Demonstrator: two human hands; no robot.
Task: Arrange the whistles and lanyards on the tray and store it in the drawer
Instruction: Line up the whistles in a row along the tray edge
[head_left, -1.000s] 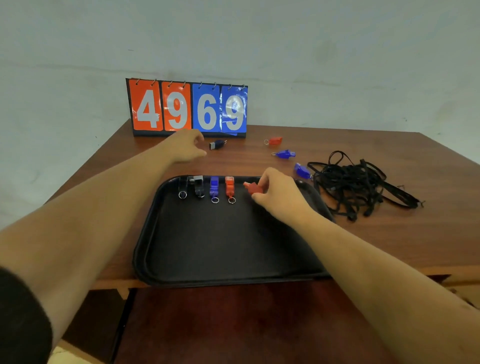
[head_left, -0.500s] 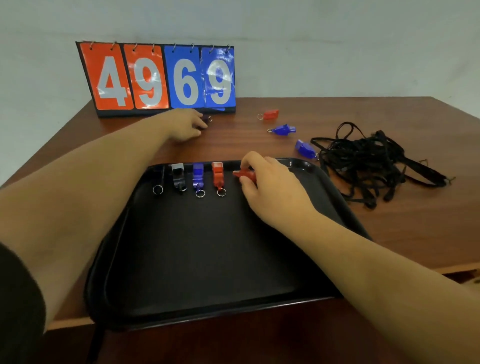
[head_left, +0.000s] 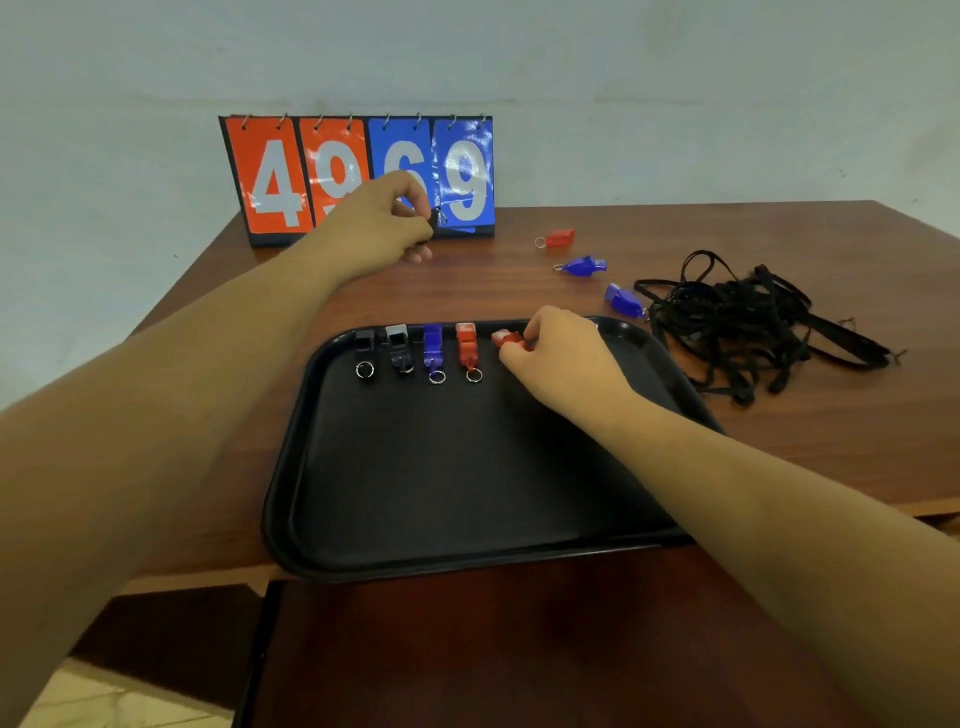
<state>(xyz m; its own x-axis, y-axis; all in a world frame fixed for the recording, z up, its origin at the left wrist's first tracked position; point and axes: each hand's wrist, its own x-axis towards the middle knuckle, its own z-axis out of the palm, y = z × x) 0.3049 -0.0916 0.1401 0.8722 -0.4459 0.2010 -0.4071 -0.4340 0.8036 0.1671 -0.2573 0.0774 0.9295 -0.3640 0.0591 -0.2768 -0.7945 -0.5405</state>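
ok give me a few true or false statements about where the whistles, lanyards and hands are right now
1. Four whistles lie in a row at the far end of the tray. True.
2. The right hand holds a blue whistle. False: it holds a red whistle beside the row.
3. The lanyards are coiled on the tray. False: they lie tangled on the table, right of the tray.
4. The left hand is raised in front of the scoreboard, closed on a small dark object. True.
5. Three whistles lie loose on the table. True: one red, two blue.
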